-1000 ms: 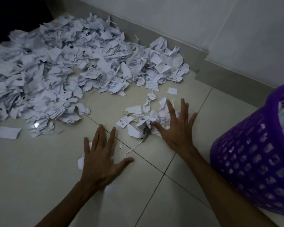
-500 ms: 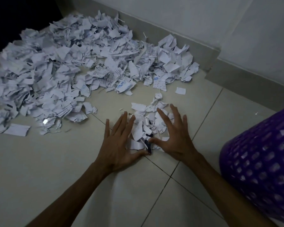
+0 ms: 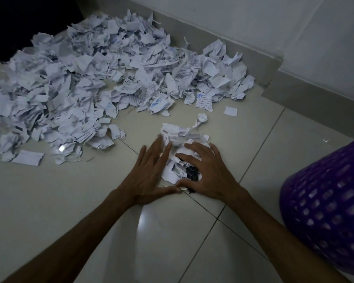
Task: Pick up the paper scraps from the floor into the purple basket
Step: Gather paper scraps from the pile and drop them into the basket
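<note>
A small heap of white paper scraps (image 3: pixel 177 135) lies on the tiled floor between my hands. My left hand (image 3: pixel 149 176) presses its straight fingers against the heap's left side. From the right, my right hand (image 3: pixel 212 172) lies over the heap with bent fingers cupping the scraps. The two thumbs meet in front of the heap. A dark bit (image 3: pixel 190 172) shows among the scraps under my right hand. The purple basket (image 3: pixel 325 203), with a perforated wall, stands at the right edge; its opening is out of view.
A large pile of torn paper (image 3: pixel 86 82) covers the floor at the left and back, up to the grey skirting (image 3: pixel 243 52). Single scraps (image 3: pixel 230 110) lie near the heap. A dark opening (image 3: pixel 18 19) is at the top left.
Both hands have moved together, sweeping the loose scraps into a tight heap. My left hand slid right to the heap. My right hand's fingers have bent over it.
</note>
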